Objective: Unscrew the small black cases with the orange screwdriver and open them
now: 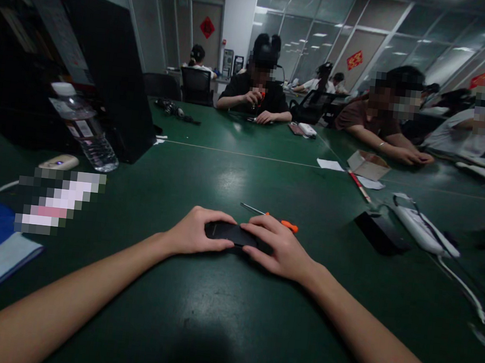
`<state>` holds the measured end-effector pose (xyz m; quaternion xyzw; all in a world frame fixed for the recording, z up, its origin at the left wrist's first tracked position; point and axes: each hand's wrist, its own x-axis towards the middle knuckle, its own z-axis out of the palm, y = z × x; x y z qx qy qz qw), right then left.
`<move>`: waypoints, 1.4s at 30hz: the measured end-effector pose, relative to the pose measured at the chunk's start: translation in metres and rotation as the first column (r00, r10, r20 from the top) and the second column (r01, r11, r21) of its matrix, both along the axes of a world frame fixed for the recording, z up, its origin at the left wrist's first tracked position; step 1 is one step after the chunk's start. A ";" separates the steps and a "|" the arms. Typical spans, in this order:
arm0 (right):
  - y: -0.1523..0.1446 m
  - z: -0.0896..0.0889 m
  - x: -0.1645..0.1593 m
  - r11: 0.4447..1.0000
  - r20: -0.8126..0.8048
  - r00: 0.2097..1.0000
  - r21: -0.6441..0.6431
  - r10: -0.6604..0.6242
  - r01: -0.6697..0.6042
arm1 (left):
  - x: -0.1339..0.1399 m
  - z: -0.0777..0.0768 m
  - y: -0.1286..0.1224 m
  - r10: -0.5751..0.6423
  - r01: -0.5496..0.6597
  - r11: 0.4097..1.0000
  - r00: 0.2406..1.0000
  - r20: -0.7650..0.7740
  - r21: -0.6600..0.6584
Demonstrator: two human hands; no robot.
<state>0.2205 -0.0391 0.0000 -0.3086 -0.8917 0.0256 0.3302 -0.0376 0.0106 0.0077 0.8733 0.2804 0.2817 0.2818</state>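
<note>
Black object (229,234) in fingers (220,216); screwdriver (289,227) just beyond, bottle (86,130) farther left.

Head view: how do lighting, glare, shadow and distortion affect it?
Head view: dim overall, with glare patches on the glossy green tabletop and a dark shadow at its near edge; head view: the smooth black rounded object between left hand and right hand shows little detail; head view: the clear plastic bottle leans outward, perhaps wide-angle distortion.
</note>
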 end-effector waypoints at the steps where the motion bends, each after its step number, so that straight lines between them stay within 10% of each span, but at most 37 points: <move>1: 0.000 0.000 0.000 1.000 0.001 1.000 -0.007 0.000 0.000 | 0.000 0.001 0.000 -0.001 0.001 1.000 1.000 -0.002 0.000; 42: 0.002 -0.003 0.001 0.998 -0.045 0.999 -0.052 0.030 -0.032 | 0.000 -0.001 0.001 0.002 -0.002 1.000 1.000 -0.002 0.009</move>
